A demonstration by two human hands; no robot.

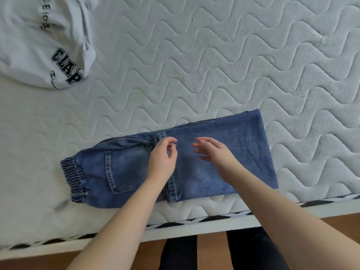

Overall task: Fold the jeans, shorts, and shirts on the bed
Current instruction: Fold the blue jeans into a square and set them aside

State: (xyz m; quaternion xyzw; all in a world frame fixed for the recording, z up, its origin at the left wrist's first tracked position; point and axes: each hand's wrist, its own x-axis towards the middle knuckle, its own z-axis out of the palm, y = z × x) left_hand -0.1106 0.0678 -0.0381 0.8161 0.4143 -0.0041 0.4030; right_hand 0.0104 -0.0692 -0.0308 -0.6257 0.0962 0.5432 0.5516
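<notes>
Floor [210,248] — brown wood boards along the near edge, with the person's dark-clad legs [253,252] standing on them.

Bed [214,65] — bare white mattress quilted in wavy stitched lines; its near side carries a black-and-white striped trim.

Jeans [224,158] — blue denim, folded into a flat band lying across the near part of the mattress, close to its edge. Gathered elastic cuff at the left end, a stitched pocket beside it, a straight fold at the right end.

Left hand [162,162] — over the middle of the jeans; fingers curled inward, thumb close to fingertips. Whether this grip pinches the cloth cannot be told.

Right hand [216,154] — just beside it, fingers spread and loose, holding nothing.

Shirt [39,39] — white, crumpled, at the far left corner, well apart from the jeans. Black block letters read roughly "CLAP"; smaller writing is unreadable.
</notes>
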